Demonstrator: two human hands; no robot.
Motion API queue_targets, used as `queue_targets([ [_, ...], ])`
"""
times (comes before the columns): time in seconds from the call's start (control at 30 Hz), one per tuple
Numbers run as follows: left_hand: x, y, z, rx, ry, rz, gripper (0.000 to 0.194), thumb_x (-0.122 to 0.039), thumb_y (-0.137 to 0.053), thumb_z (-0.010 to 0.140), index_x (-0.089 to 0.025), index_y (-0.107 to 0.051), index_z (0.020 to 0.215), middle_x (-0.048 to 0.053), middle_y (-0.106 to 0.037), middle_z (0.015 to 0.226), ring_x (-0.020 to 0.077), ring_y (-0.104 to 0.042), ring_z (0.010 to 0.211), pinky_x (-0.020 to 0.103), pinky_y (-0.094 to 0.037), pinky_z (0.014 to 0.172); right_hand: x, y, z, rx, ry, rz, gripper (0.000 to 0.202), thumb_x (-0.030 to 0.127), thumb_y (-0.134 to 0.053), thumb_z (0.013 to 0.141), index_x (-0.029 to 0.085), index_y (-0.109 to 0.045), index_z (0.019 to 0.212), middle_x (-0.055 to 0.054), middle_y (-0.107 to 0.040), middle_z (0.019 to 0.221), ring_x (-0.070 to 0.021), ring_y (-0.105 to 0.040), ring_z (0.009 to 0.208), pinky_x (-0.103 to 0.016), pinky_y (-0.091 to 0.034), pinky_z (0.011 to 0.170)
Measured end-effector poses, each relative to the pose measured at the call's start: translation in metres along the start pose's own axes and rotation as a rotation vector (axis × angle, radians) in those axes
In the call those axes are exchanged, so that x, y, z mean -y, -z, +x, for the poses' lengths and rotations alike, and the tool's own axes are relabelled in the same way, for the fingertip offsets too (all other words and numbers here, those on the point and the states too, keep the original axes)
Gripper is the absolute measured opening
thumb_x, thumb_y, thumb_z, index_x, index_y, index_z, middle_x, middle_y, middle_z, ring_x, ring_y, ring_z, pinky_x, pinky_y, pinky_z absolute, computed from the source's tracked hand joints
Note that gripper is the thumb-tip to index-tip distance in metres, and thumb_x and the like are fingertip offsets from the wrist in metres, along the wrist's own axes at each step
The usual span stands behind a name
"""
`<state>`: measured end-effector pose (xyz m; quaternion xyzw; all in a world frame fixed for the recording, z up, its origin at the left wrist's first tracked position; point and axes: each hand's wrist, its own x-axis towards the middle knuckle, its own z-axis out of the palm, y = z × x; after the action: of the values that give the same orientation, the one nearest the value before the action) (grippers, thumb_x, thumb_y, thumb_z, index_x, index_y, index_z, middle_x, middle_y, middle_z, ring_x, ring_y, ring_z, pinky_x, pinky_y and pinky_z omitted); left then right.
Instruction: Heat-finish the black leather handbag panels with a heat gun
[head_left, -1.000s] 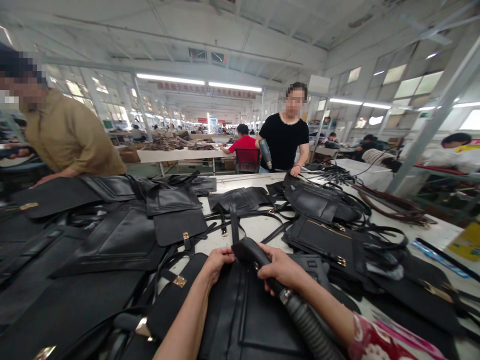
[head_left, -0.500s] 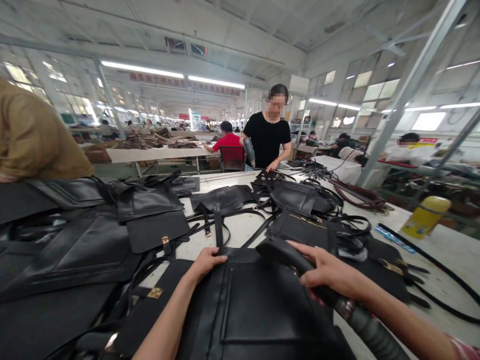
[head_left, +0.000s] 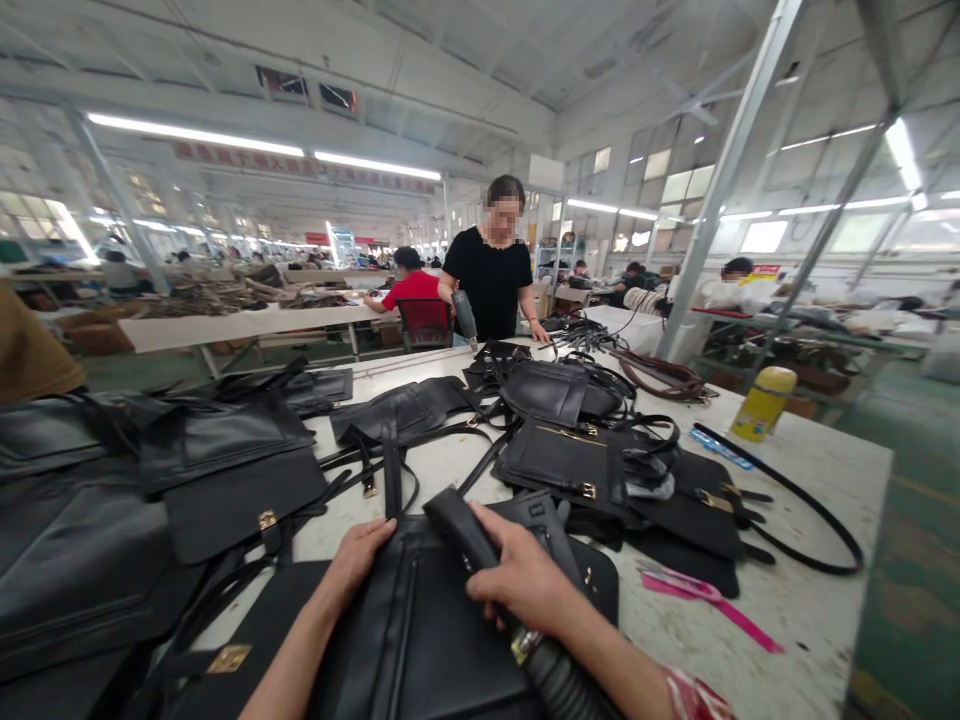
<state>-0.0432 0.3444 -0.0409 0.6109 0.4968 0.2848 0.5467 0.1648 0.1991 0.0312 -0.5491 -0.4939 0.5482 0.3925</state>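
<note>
A black leather bag point(head_left: 442, 620) lies flat in front of me, its raised panel seams facing up and a strap running away from its top edge. My left hand point(head_left: 361, 560) grips its upper left edge near the strap. My right hand point(head_left: 517, 575) is wrapped around a black hose nozzle point(head_left: 454, 530), with a ribbed hose point(head_left: 566, 680) trailing down towards me. The nozzle's tip is over the upper part of the bag; whether it touches the leather I cannot tell.
More black bags point(head_left: 240, 505) crowd the left, with others point(head_left: 562, 460) at the right. A yellow bottle point(head_left: 763, 403), a long black strap point(head_left: 817, 500) and pink-handled scissors point(head_left: 712, 595) are on the white table point(head_left: 817, 630). Across it stands a co-worker point(head_left: 491, 275) holding a heat gun point(head_left: 465, 318).
My view has turned right, bringing the scissors into sight. The nozzle has swung to a steeper angle and moved left over the bag. My left hand stays at the bag's edge.
</note>
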Motion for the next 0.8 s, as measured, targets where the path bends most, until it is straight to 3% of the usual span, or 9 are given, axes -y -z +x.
queue_targets([
  [0.13, -0.001, 0.003, 0.001, -0.060, -0.038, 0.045, 0.038, -0.052, -0.052, 0.066, -0.017, -0.065, 0.073, 0.003, -0.069, 0.080, 0.0247, -0.058, 0.091, 0.032, -0.041, 0.082, 0.005, 0.056, -0.055, -0.090, 0.009, 0.027, 0.083, 0.013, -0.054, 0.062, 0.028, -0.018, 0.135, 0.003, -0.059, 0.070, -0.0081, -0.051, 0.040, -0.017, -0.042, 0.034],
  [0.27, -0.005, -0.002, -0.001, 0.056, -0.021, 0.084, 0.037, -0.047, -0.064, 0.057, -0.014, -0.065, 0.075, 0.004, -0.070, 0.073, 0.0266, -0.062, 0.077, 0.033, -0.046, 0.073, -0.012, 0.096, -0.082, -0.079, -0.128, -0.045, 0.083, 0.012, -0.051, 0.061, 0.024, -0.016, 0.135, 0.005, -0.058, 0.055, -0.0103, -0.052, 0.037, -0.017, -0.042, 0.033],
  [0.4, -0.011, -0.003, -0.001, 0.182, 0.020, 0.097, 0.037, -0.045, -0.067, 0.054, -0.015, -0.065, 0.076, 0.003, -0.070, 0.071, 0.0256, -0.064, 0.071, 0.032, -0.048, 0.069, -0.032, 0.104, -0.061, -0.041, -0.158, -0.008, 0.082, 0.012, -0.050, 0.059, 0.027, -0.019, 0.134, 0.004, -0.058, 0.057, -0.0112, -0.055, 0.038, -0.016, -0.040, 0.032],
  [0.53, -0.019, -0.001, -0.002, 0.305, 0.096, 0.043, 0.035, -0.044, -0.070, 0.052, -0.018, -0.066, 0.075, 0.002, -0.071, 0.074, 0.0256, -0.064, 0.075, 0.031, -0.049, 0.070, -0.037, 0.105, -0.026, -0.057, -0.135, -0.010, 0.079, 0.012, -0.052, 0.058, 0.029, -0.024, 0.131, 0.004, -0.057, 0.057, -0.0132, -0.056, 0.039, -0.018, -0.042, 0.033],
  [0.7, -0.027, 0.001, -0.006, 0.356, 0.133, -0.013, 0.030, -0.039, -0.072, 0.051, -0.019, -0.065, 0.072, 0.001, -0.070, 0.069, 0.0258, -0.064, 0.074, 0.032, -0.049, 0.070, -0.035, 0.104, 0.005, -0.106, -0.122, -0.028, 0.077, 0.010, -0.054, 0.056, 0.028, -0.031, 0.127, 0.005, -0.054, 0.060, -0.0128, -0.054, 0.035, -0.020, -0.042, 0.033],
  [0.8, -0.032, 0.004, -0.008, 0.377, 0.133, 0.015, 0.028, -0.037, -0.073, 0.050, -0.019, -0.065, 0.070, 0.000, -0.070, 0.067, 0.0252, -0.064, 0.072, 0.032, -0.049, 0.069, -0.031, 0.099, 0.002, -0.147, -0.093, -0.033, 0.081, 0.010, -0.054, 0.057, 0.026, -0.024, 0.131, 0.005, -0.053, 0.062, -0.0102, -0.051, 0.034, -0.019, -0.040, 0.033],
])
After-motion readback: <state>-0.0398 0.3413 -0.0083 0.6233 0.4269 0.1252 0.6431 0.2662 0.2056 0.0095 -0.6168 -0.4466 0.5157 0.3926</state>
